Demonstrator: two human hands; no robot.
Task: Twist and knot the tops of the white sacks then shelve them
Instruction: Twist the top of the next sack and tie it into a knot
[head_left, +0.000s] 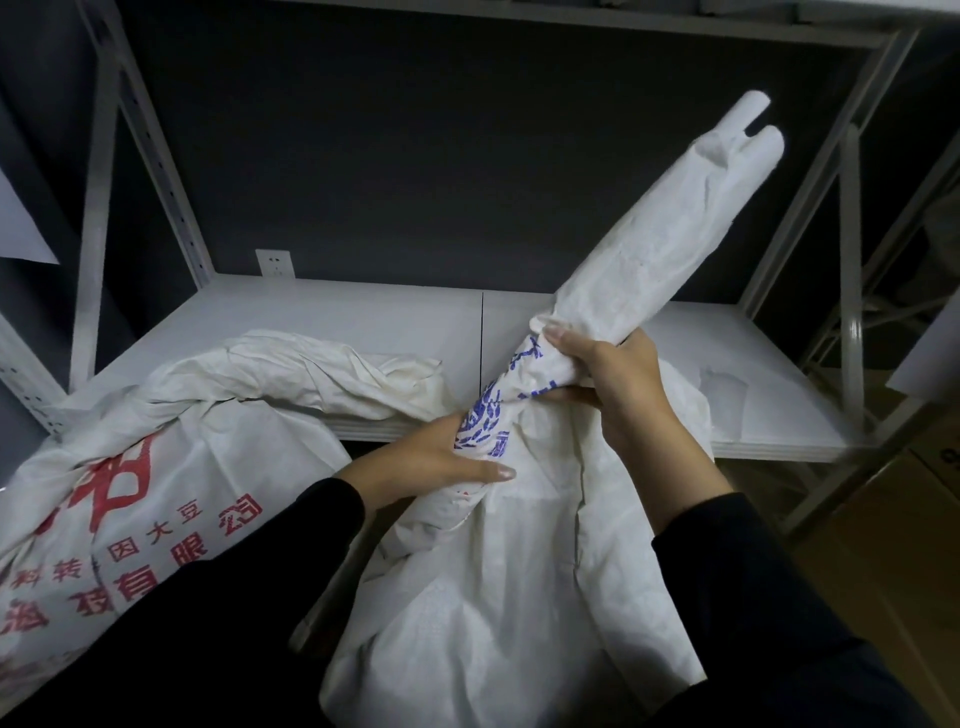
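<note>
- Fingers (563, 335) of your right hand (618, 384) curl tight round the twisted neck of the woven white sack (519, 597), before the shelf (363, 322).
- Your left hand (426, 462) grips the rope-like blue-printed twist just below.
- Free end juts up, stiff, crinkled.
- Red-printed sack (156, 467) slumps over the shelf edge, creased.

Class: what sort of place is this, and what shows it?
Probably a storeroom or warehouse: bare metal shelving, printed white sacks, and what look like cardboard boxes at the right.
</note>
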